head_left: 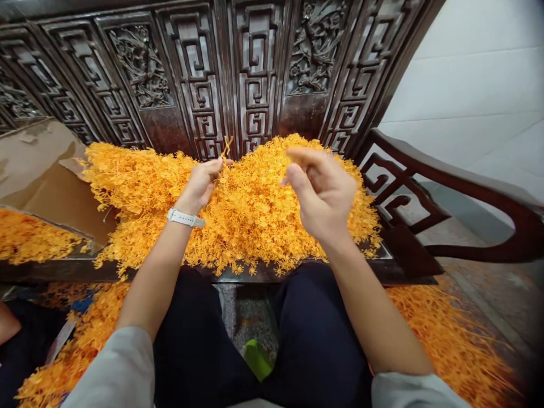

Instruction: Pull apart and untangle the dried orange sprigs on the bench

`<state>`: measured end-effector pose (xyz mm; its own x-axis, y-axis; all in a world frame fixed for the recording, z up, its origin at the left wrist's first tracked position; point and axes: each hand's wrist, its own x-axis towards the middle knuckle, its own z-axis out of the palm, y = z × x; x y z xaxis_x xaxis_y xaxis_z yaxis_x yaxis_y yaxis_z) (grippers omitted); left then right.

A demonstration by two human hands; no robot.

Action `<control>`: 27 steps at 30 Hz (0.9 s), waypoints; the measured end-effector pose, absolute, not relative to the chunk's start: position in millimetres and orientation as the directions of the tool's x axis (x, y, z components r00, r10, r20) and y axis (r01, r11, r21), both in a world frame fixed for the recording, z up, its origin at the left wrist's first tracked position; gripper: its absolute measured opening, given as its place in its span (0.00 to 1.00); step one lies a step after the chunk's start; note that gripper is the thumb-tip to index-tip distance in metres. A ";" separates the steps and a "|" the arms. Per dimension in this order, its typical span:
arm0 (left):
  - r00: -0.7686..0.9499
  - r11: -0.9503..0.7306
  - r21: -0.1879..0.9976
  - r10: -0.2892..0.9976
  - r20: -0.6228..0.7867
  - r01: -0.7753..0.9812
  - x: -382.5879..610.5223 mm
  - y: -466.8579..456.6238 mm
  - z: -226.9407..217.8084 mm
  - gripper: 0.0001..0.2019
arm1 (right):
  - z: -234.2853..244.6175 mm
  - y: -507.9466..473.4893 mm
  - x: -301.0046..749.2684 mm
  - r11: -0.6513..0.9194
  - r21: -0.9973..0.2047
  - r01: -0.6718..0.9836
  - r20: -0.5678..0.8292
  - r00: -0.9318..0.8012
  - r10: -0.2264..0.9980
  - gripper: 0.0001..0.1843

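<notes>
My left hand [203, 180] is closed in a pinch on a thin orange sprig [227, 148], whose forked end sticks up past the fingertips. A white band circles that wrist. My right hand [325, 192] hovers over the right part of the pile, slightly blurred, fingers curled and thumb a little apart from the index finger. Nothing shows between them. Under both hands lies a large heap of small orange-yellow plastic-looking flower sprigs [255, 226], spread along the dark wooden bench seat [238, 277].
A torn cardboard box [80, 198] stands on the left of the bench, with more orange sprigs beside it. Behind rises a carved wooden backrest [255, 68]; a curved armrest [467, 187] bounds the right. Orange stems [450, 334] pile up below right. Part of another person's arm [7, 324] shows at lower left.
</notes>
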<state>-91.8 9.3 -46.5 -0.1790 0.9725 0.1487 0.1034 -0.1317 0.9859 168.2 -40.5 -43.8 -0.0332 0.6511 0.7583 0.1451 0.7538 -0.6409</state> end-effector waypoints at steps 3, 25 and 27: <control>-0.101 -0.121 0.992 0.988 0.115 -0.048 -86.0 -5.1 -35.0 0.11 | -64.0 -2.6 177.8 0.530 -0.789 0.312 0.553 -0.016 0.833 0.43; -0.409 -0.182 0.965 0.908 0.091 -0.190 -44.7 -1.2 -44.8 0.10 | -29.9 -73.9 161.3 0.819 -0.545 -0.181 0.783 -0.461 0.419 0.10; -0.370 -0.163 0.959 0.927 0.068 -0.233 -64.5 8.4 -45.4 0.08 | -24.2 -82.6 160.1 0.706 -0.642 -0.299 0.738 -0.489 0.464 0.06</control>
<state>-64.5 8.4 -45.4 -0.3697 0.9266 0.0680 -0.2328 -0.1632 0.9587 160.1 -82.6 -24.2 -0.4893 0.4644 0.7382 -0.2994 0.7056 -0.6423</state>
